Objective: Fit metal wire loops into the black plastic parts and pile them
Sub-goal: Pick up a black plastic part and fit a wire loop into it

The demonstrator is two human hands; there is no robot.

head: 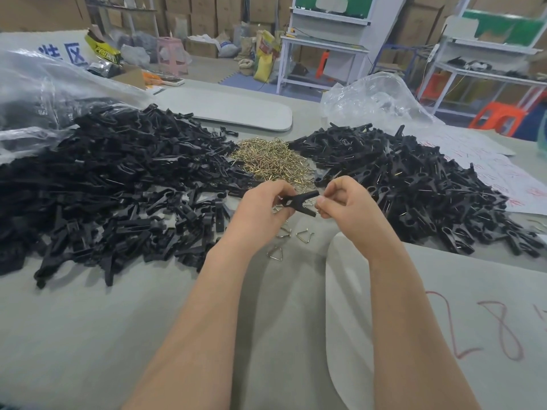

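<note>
Both forearms bare, reaching forward, hands close together. Left hand curled, fingers grip black plastic part. Right hand just beside, thumb and forefinger pinch wire loop at part's end.

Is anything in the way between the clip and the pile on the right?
Only the right hand, pinching a loop beside the clip, lies between it and the right pile. Nothing else visible does.

Looked like a factory workshop: cartons stacked along the wall, workbenches, sacks, heaps of black parts.
</note>
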